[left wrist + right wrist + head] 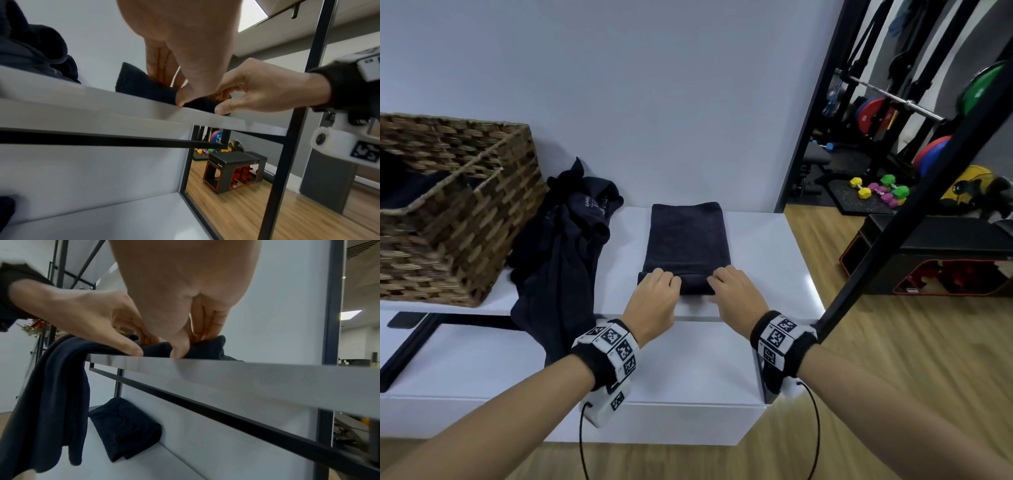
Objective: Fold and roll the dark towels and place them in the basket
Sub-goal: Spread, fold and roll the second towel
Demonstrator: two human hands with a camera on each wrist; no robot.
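A folded dark towel [685,240] lies lengthwise on the white shelf top [763,246], its near end turned up into a small roll. My left hand [659,286] grips the roll's left part and my right hand [724,282] its right part, fingers curled over the top and thumbs at the shelf. The left wrist view shows the left hand [170,90] pinching the towel [139,86]. In the right wrist view the right hand [190,344] pinches the towel [207,350]. A wicker basket [482,219] stands at the left with dark cloth [407,192] inside.
A heap of loose dark towels [565,246] lies between basket and folded towel and hangs over the shelf's front edge [51,394]. A rolled dark towel [123,426] sits on the lower shelf. A black frame post [893,233] slants at the right, with gym weights behind.
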